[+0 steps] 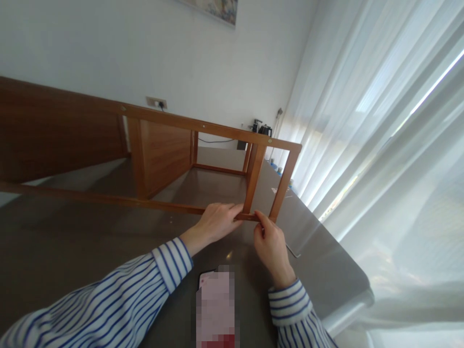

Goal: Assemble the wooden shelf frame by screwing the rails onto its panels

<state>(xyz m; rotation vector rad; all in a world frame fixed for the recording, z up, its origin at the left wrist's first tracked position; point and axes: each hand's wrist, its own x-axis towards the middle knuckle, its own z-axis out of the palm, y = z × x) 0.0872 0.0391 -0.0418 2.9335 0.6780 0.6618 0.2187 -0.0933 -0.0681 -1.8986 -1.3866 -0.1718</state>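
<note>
A brown wooden shelf unit (201, 126) lies on its side across the dark table, its open frame reaching toward the right. My left hand (219, 220) is closed over the near lower rail (170, 207), close to where a crosspiece (254, 176) meets it. Just right of that joint, my right hand (271, 241) is closed in a pinch against the same rail near its end. Whatever sits between those fingertips is too small or hidden to make out. A thin bent metal rod, like an Allen key (293, 251), lies on the table beside my right hand.
A phone (215, 309), blurred, lies on the table (326, 261) between my forearms. Small items (280, 170) stand along the far right edge by white curtains (409, 208). Behind the frame are a black kettle (266, 130) and a wall socket (156, 102).
</note>
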